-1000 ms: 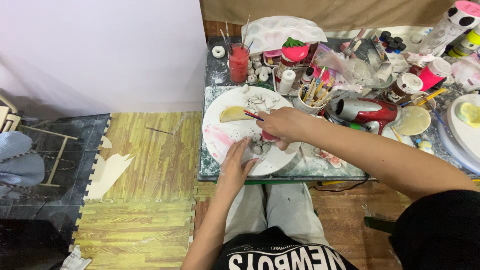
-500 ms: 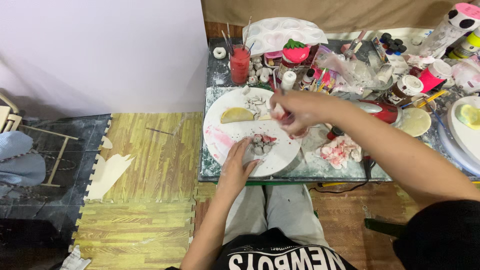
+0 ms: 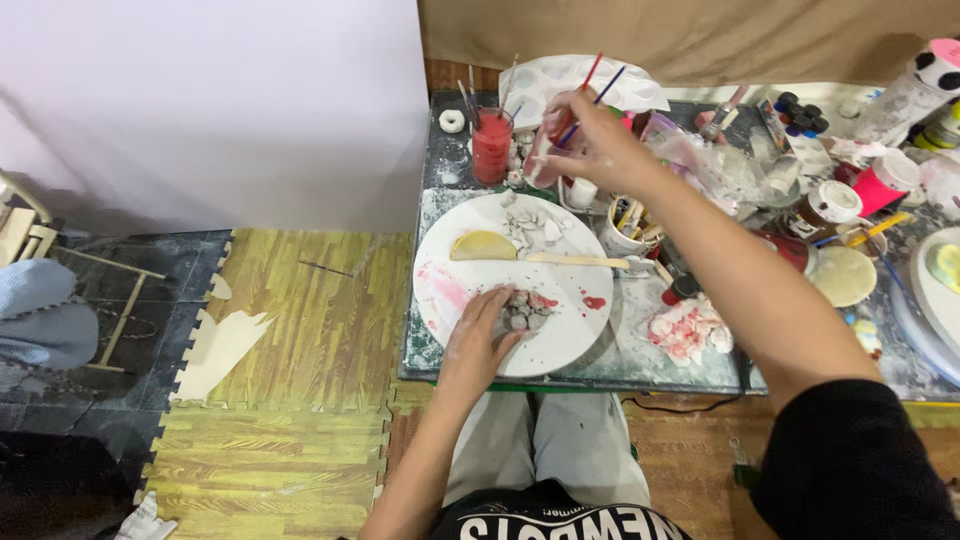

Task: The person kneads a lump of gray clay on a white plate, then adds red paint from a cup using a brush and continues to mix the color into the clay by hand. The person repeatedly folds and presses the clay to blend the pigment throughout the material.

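My left hand (image 3: 478,335) rests on a large white plate (image 3: 560,350), its fingers touching a small grey and red lump (image 3: 520,310) on the plate. My right hand (image 3: 590,140) reaches to the back of the table and holds two thin brushes (image 3: 588,88), one red-handled, one blue-handled, above a jar of red liquid (image 3: 491,145). On the plate also lie a yellow half-round piece (image 3: 482,246), white broken bits (image 3: 530,228) and a pale flat stick (image 3: 580,261).
The table (image 3: 440,200) is crowded: a cup of brushes (image 3: 625,225), a white palette (image 3: 560,80), small paint pots (image 3: 800,110), a red-stained tissue (image 3: 685,330), round discs (image 3: 845,275) at right. A yellow foam floor mat (image 3: 290,330) lies left.
My right hand has lifted from the plate and moved back and up toward the red jar, carrying the brushes. My left hand has stayed on the plate.
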